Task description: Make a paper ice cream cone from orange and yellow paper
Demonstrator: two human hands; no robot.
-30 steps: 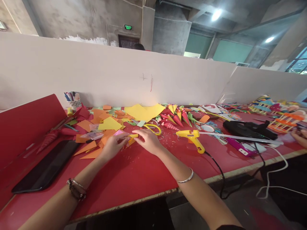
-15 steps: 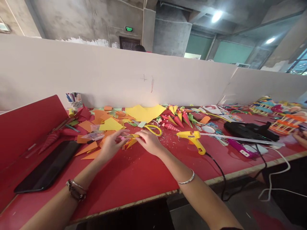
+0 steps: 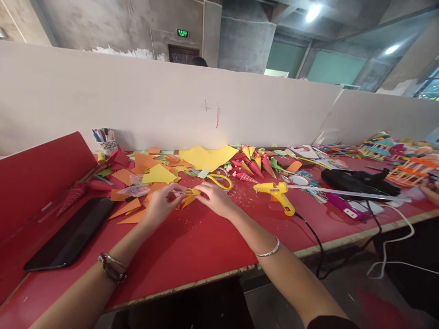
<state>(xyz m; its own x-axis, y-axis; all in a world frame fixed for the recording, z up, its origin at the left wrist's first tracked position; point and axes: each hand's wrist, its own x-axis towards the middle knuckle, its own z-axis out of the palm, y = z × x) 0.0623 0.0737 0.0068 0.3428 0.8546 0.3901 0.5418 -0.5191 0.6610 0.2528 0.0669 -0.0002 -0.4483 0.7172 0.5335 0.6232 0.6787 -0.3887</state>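
Note:
Between my two hands is a small piece of yellow paper, pinched at both ends. My left hand has its fingertips closed on the left end, and my right hand grips the right end. The paper looks folded or rolled, though my fingers cover much of it. Just beyond my right hand lie yellow-handled scissors. Cut orange paper pieces lie beside my left hand. A yellow glue gun with a long clear glue stick rests to the right.
A black phone lies at the left on the red table. Behind are yellow sheets, red and yellow paper cones and a pen cup. At right are a black bag-like object, a purple power strip and another person's hand.
The view has tilted down slightly. Both hands stay at the same spot, still holding the yellow paper, with the fingers shifted a little on it.

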